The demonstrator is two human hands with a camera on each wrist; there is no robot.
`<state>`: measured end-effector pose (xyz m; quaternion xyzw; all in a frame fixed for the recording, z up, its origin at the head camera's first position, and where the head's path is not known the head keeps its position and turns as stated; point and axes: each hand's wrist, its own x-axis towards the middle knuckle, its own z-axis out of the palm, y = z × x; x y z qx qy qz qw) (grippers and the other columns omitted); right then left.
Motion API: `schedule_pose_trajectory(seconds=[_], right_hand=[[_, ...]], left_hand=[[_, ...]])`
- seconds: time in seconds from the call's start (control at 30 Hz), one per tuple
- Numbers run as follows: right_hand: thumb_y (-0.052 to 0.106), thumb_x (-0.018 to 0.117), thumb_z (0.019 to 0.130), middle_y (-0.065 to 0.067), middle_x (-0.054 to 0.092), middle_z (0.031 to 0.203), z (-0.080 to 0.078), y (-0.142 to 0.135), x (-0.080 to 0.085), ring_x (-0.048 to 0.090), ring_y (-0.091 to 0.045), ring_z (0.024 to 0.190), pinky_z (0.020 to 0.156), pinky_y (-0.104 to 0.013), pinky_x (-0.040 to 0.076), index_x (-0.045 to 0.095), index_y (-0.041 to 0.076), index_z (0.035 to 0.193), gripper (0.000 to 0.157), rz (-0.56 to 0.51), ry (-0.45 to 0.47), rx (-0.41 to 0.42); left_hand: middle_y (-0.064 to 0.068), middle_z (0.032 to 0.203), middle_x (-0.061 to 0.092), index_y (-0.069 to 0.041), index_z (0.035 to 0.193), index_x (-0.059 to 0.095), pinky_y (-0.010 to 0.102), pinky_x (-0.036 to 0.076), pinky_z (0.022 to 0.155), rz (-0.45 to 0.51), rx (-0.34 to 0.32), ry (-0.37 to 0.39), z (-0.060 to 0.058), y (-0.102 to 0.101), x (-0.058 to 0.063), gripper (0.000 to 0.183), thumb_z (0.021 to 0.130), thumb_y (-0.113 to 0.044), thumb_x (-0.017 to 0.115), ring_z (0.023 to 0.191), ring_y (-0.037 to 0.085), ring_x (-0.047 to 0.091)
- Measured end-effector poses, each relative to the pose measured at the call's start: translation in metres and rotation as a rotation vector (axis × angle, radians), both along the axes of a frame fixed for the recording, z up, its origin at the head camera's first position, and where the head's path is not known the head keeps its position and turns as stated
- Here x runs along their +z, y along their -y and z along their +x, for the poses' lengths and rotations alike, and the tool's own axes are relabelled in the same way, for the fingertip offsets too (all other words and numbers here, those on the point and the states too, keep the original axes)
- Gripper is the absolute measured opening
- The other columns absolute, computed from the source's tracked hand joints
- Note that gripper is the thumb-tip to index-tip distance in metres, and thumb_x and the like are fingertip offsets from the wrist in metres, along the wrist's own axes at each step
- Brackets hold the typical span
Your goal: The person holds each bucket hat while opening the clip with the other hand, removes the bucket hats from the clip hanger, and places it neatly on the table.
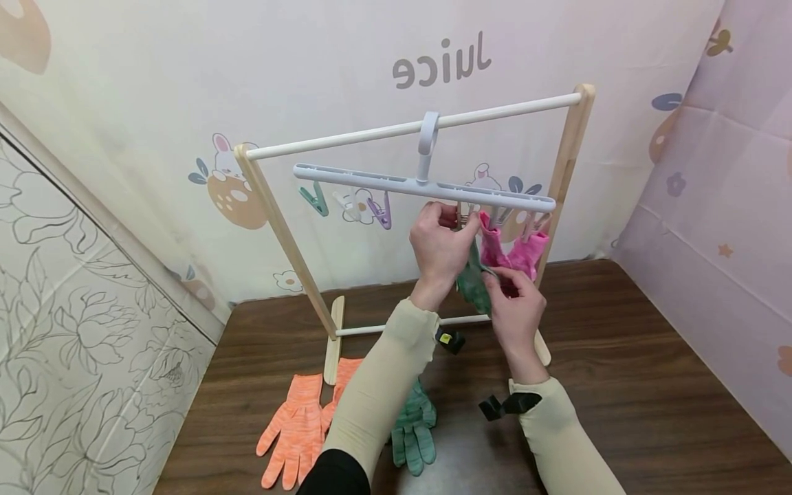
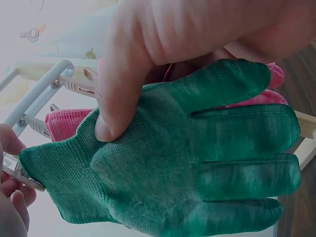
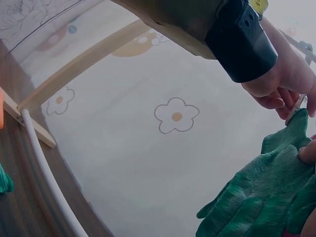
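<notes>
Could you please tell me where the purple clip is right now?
In the head view, the purple clip hangs from the hanger, left of its hook, between the white clip and the left hand.

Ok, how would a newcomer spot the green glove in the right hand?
Find the wooden rack and pale hanger hooked on its top bar. Under the hanger's right half, beside the clipped pink gloves, the right hand holds the green glove. Unlike the other green glove, lying on the table, this one is held up.
</notes>
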<state>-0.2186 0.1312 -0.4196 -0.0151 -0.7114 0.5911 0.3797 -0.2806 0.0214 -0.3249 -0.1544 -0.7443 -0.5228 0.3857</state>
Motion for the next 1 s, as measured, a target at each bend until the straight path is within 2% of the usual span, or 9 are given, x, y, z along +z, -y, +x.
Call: schedule_pose_trajectory(seconds=[0.27, 0.5, 1.0], right_hand=[[0.012, 0.077, 0.089, -0.005, 0.071, 0.087, 0.004, 0.000, -0.007, 0.060, 0.006, 0.074, 0.068, -0.007, 0.048, 0.078, 0.004, 0.098, 0.012, 0.022, -0.003, 0.000], [0.015, 0.077, 0.089, -0.014, 0.073, 0.090, 0.012, -0.003, -0.017, 0.059, 0.008, 0.074, 0.067, -0.006, 0.047, 0.078, 0.004, 0.097, 0.014, 0.064, 0.041, -0.020], [0.015, 0.078, 0.088, -0.014, 0.074, 0.088, 0.015, -0.006, -0.023, 0.058, 0.010, 0.072, 0.065, -0.006, 0.046, 0.078, 0.005, 0.097, 0.013, 0.087, 0.037, -0.027]], left_hand=[[0.007, 0.081, 0.070, -0.005, 0.086, 0.069, 0.010, 0.050, 0.064, 0.005, 0.014, -0.004, 0.001, 0.001, 0.000, 0.016, 0.086, -0.019, 0.077, 0.068, 0.013, 0.068], [0.007, 0.081, 0.070, -0.006, 0.086, 0.070, 0.010, 0.051, 0.065, -0.001, 0.021, -0.002, 0.001, 0.002, -0.001, 0.016, 0.087, -0.021, 0.076, 0.069, 0.012, 0.068], [0.008, 0.077, 0.071, -0.005, 0.078, 0.072, 0.011, 0.051, 0.061, 0.033, 0.026, -0.041, 0.001, 0.002, 0.001, 0.012, 0.085, -0.015, 0.073, 0.065, 0.013, 0.068]])
